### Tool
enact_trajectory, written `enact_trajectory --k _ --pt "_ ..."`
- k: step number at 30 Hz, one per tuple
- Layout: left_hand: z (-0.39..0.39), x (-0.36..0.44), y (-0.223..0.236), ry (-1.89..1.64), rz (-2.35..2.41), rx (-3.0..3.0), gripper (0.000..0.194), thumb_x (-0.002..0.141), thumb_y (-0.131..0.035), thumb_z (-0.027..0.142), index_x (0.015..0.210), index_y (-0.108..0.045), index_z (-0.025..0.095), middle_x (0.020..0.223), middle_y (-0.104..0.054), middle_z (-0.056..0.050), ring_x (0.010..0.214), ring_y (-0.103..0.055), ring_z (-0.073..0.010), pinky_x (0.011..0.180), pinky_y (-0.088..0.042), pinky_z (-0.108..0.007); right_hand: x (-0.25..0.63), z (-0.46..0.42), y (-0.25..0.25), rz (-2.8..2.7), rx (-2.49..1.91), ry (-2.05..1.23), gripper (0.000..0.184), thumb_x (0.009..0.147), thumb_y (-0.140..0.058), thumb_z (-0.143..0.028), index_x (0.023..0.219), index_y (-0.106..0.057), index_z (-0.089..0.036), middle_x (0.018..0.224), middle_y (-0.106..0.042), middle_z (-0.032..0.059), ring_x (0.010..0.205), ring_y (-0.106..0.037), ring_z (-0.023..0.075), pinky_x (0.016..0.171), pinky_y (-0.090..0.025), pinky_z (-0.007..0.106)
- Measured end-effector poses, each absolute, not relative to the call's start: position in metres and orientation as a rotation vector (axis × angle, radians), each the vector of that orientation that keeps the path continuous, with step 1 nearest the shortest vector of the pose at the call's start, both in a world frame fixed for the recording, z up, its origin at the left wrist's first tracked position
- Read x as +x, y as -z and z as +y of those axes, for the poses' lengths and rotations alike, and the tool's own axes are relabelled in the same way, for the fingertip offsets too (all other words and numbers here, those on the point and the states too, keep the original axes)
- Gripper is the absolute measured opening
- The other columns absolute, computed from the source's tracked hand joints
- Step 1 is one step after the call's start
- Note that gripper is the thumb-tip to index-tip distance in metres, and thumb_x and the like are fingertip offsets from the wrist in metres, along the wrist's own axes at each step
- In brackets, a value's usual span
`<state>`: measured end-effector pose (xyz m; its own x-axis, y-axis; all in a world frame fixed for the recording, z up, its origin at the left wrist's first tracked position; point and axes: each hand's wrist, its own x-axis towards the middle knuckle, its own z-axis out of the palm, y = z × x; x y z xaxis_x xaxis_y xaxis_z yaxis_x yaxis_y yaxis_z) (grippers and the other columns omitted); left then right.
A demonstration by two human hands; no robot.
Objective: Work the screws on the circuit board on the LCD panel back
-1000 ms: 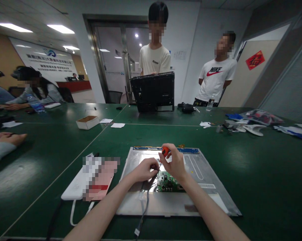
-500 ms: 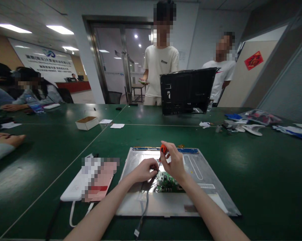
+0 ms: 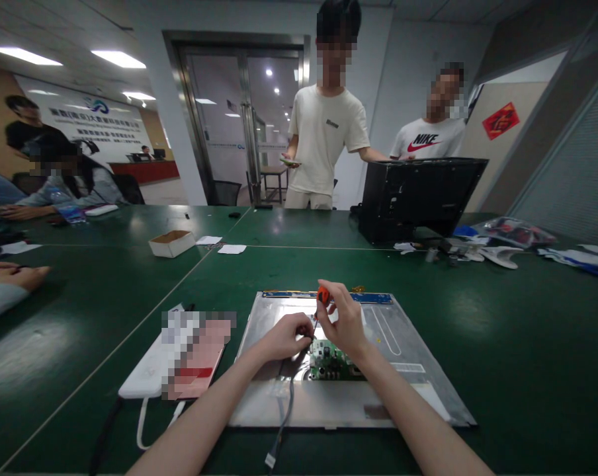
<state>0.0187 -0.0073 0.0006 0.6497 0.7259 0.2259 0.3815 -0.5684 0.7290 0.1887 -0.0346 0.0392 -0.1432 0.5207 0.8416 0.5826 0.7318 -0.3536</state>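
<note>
My right hand [image 3: 346,317] grips the orange handle of a screwdriver [image 3: 323,295], whose thin shaft points down at the left corner of a green circuit board [image 3: 329,363]. Close by that tip, my left hand [image 3: 292,334] is closed, thumb and fingers pinched together; what sits between them is too small to make out. The board lies on the metal back of a flat display panel [image 3: 388,337], which has a blue strip board [image 3: 376,298] along its far edge. A grey cable [image 3: 288,416] with a white plug runs toward me over the panel's near edge.
Left of the panel lie a white power bank [image 3: 147,370] and a pink phone-like slab [image 3: 204,360], with a white cord. Farther off are an open cardboard box [image 3: 172,243], paper slips [image 3: 232,249] and a black monitor housing [image 3: 423,198] touched by a standing person [image 3: 326,132]. Others are around the table.
Across the table, the black housing has moved right and lower, turned at an angle, and the person behind it has shifted right. My hands and the screwdriver look almost unmoved.
</note>
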Motion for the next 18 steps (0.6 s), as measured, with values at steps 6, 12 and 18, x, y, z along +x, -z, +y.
enact_trajectory --k 6,12,18 --pt "-0.0056 0.0182 0.0023 -0.670 0.852 2.232 0.020 0.068 -0.053 0.006 0.083 -0.064 0.014 0.078 -0.061 -0.002 0.073 -0.054 -0.0149 0.068 -0.043 -0.024 0.1891 -0.0344 -0.0382 -1.795 -0.869 0.070 0.045 0.086 -0.049 -0.013 0.130 -0.043 -0.022 0.103 -0.057 0.0080 0.071 -0.055 0.0123 0.054 -0.049 0.022" --pt "-0.0058 0.0184 0.0043 -0.682 0.848 2.214 0.020 0.067 -0.052 0.006 0.082 -0.063 0.013 0.077 -0.060 -0.001 0.071 -0.053 -0.0141 0.067 -0.043 -0.023 0.1896 -0.0315 -0.0357 -1.797 -0.850 0.111 0.041 0.087 -0.057 -0.021 0.127 -0.046 -0.024 0.100 -0.057 0.0062 0.071 -0.056 0.0122 0.054 -0.049 0.022" --pt "-0.0081 0.0196 0.0008 -0.701 0.847 2.205 0.016 0.066 -0.052 0.005 0.077 -0.059 0.014 0.073 -0.057 0.000 0.069 -0.051 -0.0131 0.065 -0.041 -0.022 0.1893 -0.0310 -0.0361 -1.768 -0.875 0.180 0.034 0.088 -0.059 -0.029 0.122 -0.052 -0.026 0.098 -0.053 0.0056 0.071 -0.058 0.0120 0.057 -0.050 0.024"
